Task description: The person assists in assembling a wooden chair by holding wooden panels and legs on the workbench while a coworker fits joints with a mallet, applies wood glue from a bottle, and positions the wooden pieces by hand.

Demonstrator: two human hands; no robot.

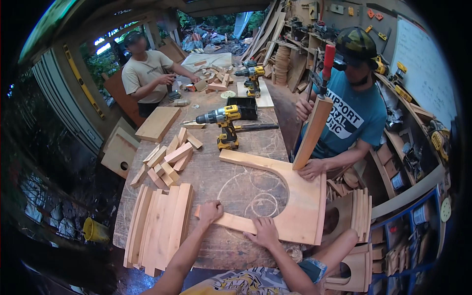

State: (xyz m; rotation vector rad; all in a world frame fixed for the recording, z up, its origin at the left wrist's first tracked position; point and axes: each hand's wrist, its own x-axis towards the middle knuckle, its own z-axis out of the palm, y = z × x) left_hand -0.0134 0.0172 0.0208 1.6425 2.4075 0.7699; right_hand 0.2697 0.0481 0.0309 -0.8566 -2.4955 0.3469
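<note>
A U-shaped wooden panel [302,209] with a rounded cut-out lies on the workbench, its open side toward the left. My left hand [211,211] is closed around the end of its near arm. Farther right along the same arm, my right hand [265,232] rests with fingers spread on the wood. Across the bench, a co-worker in a blue shirt holds a wooden board [313,132] upright on the panel's far side, with a red-handled bar clamp [328,61] at its top. The co-worker's other hand presses near the board's foot.
Long wooden boards [160,223] lie side by side left of my left hand, with a pile of short wood blocks [169,157] beyond. A yellow cordless drill [226,125] stands mid-bench. Another person works at the far left. Cut panels [351,268] are stacked at lower right.
</note>
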